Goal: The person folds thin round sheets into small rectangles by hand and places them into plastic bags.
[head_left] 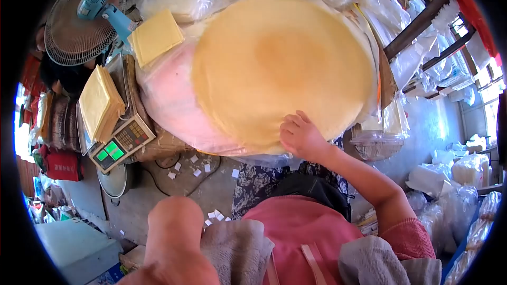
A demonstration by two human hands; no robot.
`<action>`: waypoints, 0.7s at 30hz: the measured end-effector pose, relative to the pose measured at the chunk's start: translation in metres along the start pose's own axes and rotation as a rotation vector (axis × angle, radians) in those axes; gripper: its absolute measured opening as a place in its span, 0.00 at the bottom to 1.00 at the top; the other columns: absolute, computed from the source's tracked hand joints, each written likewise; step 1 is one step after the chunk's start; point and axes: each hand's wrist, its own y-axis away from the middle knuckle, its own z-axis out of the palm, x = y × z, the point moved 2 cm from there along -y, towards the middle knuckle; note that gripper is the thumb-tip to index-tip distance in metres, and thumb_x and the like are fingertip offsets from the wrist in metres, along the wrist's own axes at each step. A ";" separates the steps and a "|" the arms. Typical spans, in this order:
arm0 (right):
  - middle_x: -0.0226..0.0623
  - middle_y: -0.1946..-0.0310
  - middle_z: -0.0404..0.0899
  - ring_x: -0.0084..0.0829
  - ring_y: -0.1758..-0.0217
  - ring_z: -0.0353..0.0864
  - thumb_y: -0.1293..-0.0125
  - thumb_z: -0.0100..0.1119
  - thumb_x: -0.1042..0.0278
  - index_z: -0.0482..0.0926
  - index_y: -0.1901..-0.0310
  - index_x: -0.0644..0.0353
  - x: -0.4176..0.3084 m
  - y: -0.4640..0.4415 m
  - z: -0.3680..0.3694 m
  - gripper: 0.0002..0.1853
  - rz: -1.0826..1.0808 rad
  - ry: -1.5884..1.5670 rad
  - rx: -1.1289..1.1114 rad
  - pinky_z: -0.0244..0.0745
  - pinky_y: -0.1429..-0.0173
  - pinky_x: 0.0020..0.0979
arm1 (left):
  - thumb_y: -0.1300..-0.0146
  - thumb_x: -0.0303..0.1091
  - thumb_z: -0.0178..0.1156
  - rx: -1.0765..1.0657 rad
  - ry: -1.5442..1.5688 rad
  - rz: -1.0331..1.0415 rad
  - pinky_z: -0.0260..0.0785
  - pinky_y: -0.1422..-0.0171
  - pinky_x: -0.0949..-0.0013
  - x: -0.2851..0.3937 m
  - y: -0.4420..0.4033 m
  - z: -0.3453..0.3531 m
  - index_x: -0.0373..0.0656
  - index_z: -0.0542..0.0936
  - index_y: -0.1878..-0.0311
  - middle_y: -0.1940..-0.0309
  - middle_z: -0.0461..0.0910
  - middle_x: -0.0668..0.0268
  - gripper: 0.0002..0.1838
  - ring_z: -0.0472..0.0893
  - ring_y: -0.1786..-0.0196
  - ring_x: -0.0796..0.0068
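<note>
A large round, thin yellow sheet point(237, 68), darker brown towards its middle, lies flat on the work surface in front of me. It seems to top a pile of similar sheets. At its near edge is my right hand point(302, 136), fingers curled against the rim; whether they pinch one layer or several is hidden. My left arm is bent close to the camera at the lower left, its elbow pointing forward, and the hand itself is out of view. Pink cloth under clear plastic point(169, 95) shows to the left of the round sheet.
Square yellow sheets point(156, 38) lie at the far left, and more point(99, 103) stand on a digital scale point(120, 140). A blue fan point(87, 18) is behind them, with a person partly visible. Clear plastic bags line the back; a metal pot point(114, 180) sits below the scale.
</note>
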 end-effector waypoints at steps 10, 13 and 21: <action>0.35 0.68 0.82 0.37 0.55 0.80 0.46 0.60 0.72 0.81 0.71 0.59 0.025 -0.002 -0.010 0.02 0.240 -0.491 0.060 0.73 0.49 0.38 | 0.35 0.31 0.55 -0.149 0.243 -1.088 0.70 0.68 0.76 -0.074 0.123 0.104 0.36 0.81 0.67 0.70 0.83 0.62 0.10 0.79 0.74 0.77; 0.35 0.69 0.82 0.38 0.55 0.80 0.48 0.60 0.73 0.81 0.72 0.60 0.025 -0.003 -0.007 0.02 0.244 -0.501 0.066 0.73 0.49 0.38 | 0.33 0.44 0.55 -0.241 0.498 -1.638 0.71 0.75 0.74 -0.093 0.223 0.140 0.31 0.77 0.62 0.71 0.82 0.55 0.20 0.80 0.78 0.75; 0.38 0.74 0.79 0.40 0.63 0.79 0.54 0.60 0.73 0.78 0.78 0.60 0.015 -0.010 -0.016 0.02 0.142 -0.487 0.124 0.73 0.55 0.38 | 0.32 0.51 0.52 0.310 1.021 -1.960 0.76 0.74 0.73 -0.105 0.243 0.147 0.30 0.74 0.53 0.64 0.83 0.51 0.26 0.84 0.72 0.68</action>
